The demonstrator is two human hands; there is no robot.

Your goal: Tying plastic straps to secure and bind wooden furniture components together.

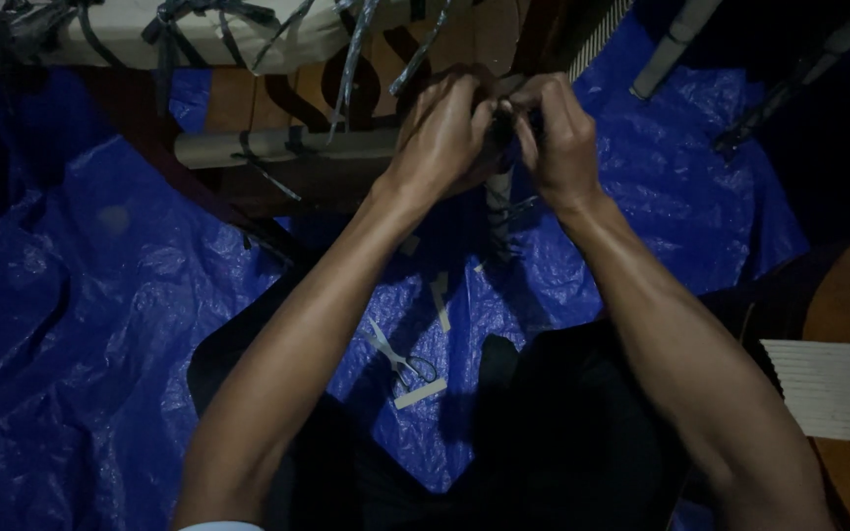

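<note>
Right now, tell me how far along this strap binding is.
Done, by the look of it: dark straps already knotted along the pale frame up top. In hand: left hand and right hand pinch a strap at the vertical post. Left: cut pieces lie loose on the blue tarp; how many ties remain is unclear.

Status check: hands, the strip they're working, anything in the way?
Left hand and right hand together, pinching a dark strip at the wooden frame. Scissors lie loose on blue tarp. No obstruction visible.
</note>
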